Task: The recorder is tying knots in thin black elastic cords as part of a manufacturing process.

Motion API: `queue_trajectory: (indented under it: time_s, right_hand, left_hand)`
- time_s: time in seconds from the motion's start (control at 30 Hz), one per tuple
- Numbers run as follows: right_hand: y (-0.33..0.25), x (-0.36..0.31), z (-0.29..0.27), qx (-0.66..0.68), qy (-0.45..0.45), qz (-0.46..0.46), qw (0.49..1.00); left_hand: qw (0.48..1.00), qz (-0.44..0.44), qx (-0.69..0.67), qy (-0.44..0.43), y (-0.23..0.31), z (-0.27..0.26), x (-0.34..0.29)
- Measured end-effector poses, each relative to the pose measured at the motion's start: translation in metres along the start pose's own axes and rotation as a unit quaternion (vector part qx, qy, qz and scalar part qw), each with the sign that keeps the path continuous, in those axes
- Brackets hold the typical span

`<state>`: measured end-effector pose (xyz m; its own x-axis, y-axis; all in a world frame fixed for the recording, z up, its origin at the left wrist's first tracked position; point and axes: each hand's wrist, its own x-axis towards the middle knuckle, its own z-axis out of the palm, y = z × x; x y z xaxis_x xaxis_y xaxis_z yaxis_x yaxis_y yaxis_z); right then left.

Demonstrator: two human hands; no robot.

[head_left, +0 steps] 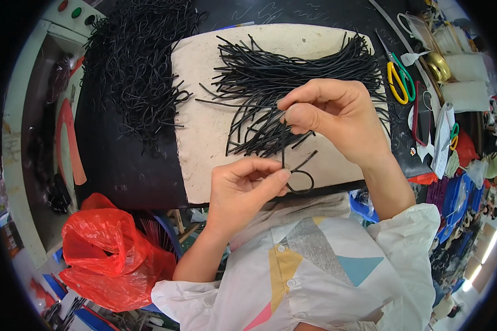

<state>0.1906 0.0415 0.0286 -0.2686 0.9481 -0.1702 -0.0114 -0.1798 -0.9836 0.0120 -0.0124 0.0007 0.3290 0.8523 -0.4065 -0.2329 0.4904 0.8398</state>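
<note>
A thin black cord [283, 150] runs between my two hands above the front part of a pale board [204, 157]. My left hand [240, 187], lower, pinches it between thumb and forefinger. Just right of those fingertips the cord bends into a round loop, and a short free end points up and right. Higher up, my right hand [337, 121] is closed in a pinch on the cord's upper part. Behind the hands lies a bundle of black cords [298, 69], mostly laid side by side across the board. My right fingers partly cover that bundle.
A tangled heap of black cords [138, 71] spreads over the dark table at the left. Scissors with yellow and green handles [397, 83] lie right of the board. At lower left hangs a red plastic bag [105, 248]. A curved pink piece [66, 143] stands near the left edge.
</note>
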Motion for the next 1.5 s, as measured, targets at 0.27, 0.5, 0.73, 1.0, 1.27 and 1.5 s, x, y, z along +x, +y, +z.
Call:
queue_trajectory:
  time_s: [0.27, 0.5, 0.73, 1.0, 1.27, 1.5]
  right_hand:
    - [0.052, -0.017, 0.022, -0.105, 0.155, -0.110, 0.976]
    - [0.045, -0.037, 0.030, -0.467, 0.180, -0.425, 0.755]
    - [0.031, -0.029, 0.015, 0.026, -0.038, -0.022, 0.999]
    - [0.034, -0.037, 0.024, -0.017, 0.025, -0.060, 0.998]
    - [0.022, -0.034, 0.011, -0.185, -0.093, -0.033, 0.978]
    - [0.030, -0.036, 0.016, -0.195, 0.008, -0.092, 0.976]
  left_hand:
    - [0.961, 0.072, -0.260, 0.052, 0.008, 0.002, 0.006]
    - [0.978, 0.187, 0.056, 0.075, -0.008, -0.003, 0.015]
    - [0.994, 0.058, -0.045, -0.085, -0.009, -0.015, 0.008]
    - [0.994, 0.089, 0.043, 0.034, 0.000, -0.007, 0.007]
    - [0.961, 0.143, 0.235, -0.039, 0.010, -0.016, 0.005]
    - [0.995, 0.018, 0.080, -0.054, 0.004, -0.021, 0.006]
